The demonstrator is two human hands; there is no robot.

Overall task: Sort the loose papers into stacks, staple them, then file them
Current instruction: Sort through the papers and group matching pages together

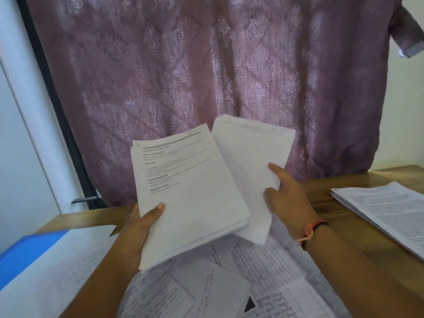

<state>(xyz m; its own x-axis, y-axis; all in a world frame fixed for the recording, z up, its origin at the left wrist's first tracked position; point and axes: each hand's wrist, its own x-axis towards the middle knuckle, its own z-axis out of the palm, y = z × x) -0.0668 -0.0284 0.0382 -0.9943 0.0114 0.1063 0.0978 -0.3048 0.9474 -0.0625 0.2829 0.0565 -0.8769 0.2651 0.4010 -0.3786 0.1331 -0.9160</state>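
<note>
Your left hand gripped the printed stack by its lower-left corner, thumb on top; your right hand pinched blank-faced sheets just right of that stack, tucked under its edge. Loose papers lay below it on the counter. Aligning edges first probably suited stapling best.

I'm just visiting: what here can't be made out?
All in the head view:
- Printed white paper stack in the left hand: body text too small to read.
- Plain white sheets held by the right hand: print too faint to read.
- Blue folder: cut off by the left edge.
- Printed page stack on the wooden table: cut off by the right edge.
- Handwritten loose papers: partly hidden by arms and held stack.
</note>
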